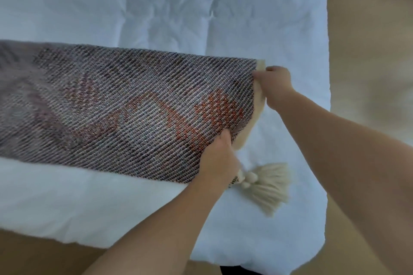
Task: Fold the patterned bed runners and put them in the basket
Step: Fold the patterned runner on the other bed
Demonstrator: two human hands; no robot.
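Left hand (218, 158), right hand (276, 87), gripping runner (134, 105)

A patterned bed runner (125, 105), grey weave with rust-red motifs, stretches across the white-covered bed (201, 6) along its near edge, its cream-bordered end stopping short of the bed's right edge. The left hand (220, 158) grips that end's near corner with the thumb on top, while the right hand (277, 87) pinches the far corner. A cream tassel (268, 183) lies on the cover just beside the left wrist.
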